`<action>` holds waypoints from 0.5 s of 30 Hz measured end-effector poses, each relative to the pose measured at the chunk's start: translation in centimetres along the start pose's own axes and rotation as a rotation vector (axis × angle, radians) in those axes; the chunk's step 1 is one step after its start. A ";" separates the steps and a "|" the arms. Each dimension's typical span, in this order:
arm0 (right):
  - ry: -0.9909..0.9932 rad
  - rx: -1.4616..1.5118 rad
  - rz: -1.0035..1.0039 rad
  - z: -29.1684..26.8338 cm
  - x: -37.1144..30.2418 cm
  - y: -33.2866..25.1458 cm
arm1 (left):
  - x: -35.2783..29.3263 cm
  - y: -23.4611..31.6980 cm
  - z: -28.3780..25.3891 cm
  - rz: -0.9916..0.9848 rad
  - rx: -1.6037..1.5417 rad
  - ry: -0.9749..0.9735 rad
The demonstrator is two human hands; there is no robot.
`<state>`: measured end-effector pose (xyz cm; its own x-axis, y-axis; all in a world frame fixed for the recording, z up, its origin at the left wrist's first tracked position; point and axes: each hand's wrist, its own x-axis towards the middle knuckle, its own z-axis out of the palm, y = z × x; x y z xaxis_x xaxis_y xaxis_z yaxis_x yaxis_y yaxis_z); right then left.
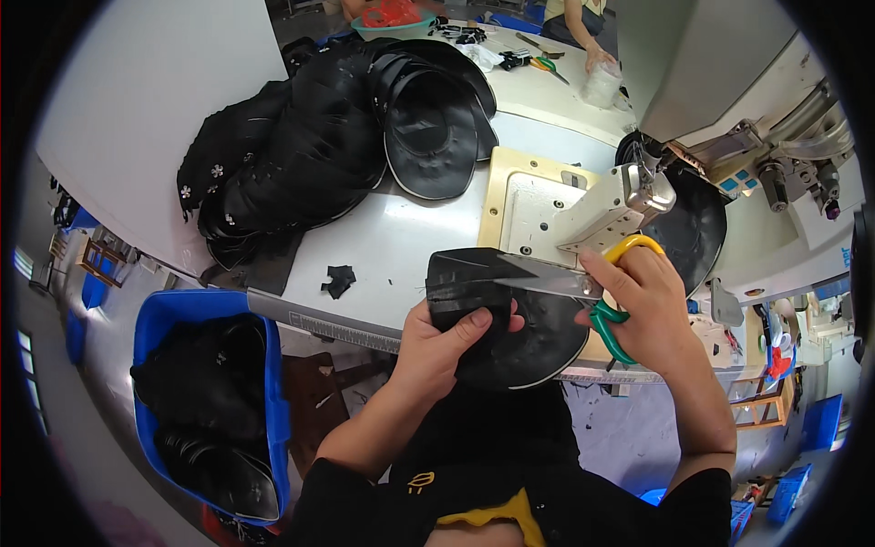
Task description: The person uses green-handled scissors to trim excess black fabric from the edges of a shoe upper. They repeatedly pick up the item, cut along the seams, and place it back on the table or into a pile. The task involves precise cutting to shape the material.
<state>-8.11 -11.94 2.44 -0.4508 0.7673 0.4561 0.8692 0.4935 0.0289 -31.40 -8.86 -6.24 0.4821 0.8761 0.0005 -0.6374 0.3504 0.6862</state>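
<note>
My left hand (436, 354) grips a black leather-like hat (538, 345), thumb on top and fingers beneath its folded crown. The hat's round brim, edged with a light line, spreads below the crown. In my right hand (654, 305) is a pair of scissors (565, 280) with one yellow and one green handle loop. Its blades are parted and point left, lying across the right part of the crown; whether fabric sits between them is unclear. Just beyond my hands stands the white arm of a sewing machine (597, 214) on its cream bed plate (497, 196).
Stacked black hats (310, 137) fill the table's far left. A small black scrap (338, 281) lies on the white table (365, 246). Left of me stands a blue bin (279, 410) of black pieces. Across the table, another person's hand (598, 56) touches a whitish container (602, 87).
</note>
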 end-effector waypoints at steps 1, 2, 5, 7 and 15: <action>-0.022 -0.044 -0.012 -0.3 -0.5 0.2 | 0.2 -0.3 0.1 -0.001 -0.004 -0.003; -0.042 -0.085 -0.027 -0.6 -1.0 0.4 | 0.4 -0.4 0.2 0.002 -0.005 -0.005; -0.089 -0.152 -0.037 -0.9 -1.7 0.4 | 0.4 -0.9 0.7 -0.019 -0.013 -0.011; -0.081 -0.146 -0.037 -0.8 -1.6 0.5 | 0.3 -1.0 1.3 -0.031 -0.017 -0.016; -0.109 -0.098 -0.071 -0.6 -2.6 0.9 | -0.1 -1.2 1.8 -0.023 0.064 -0.025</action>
<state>-6.07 -13.72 1.81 -0.5269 0.7742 0.3506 0.8474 0.5103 0.1467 -29.61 -9.91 -5.76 0.5119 0.8591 0.0017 -0.5867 0.3482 0.7311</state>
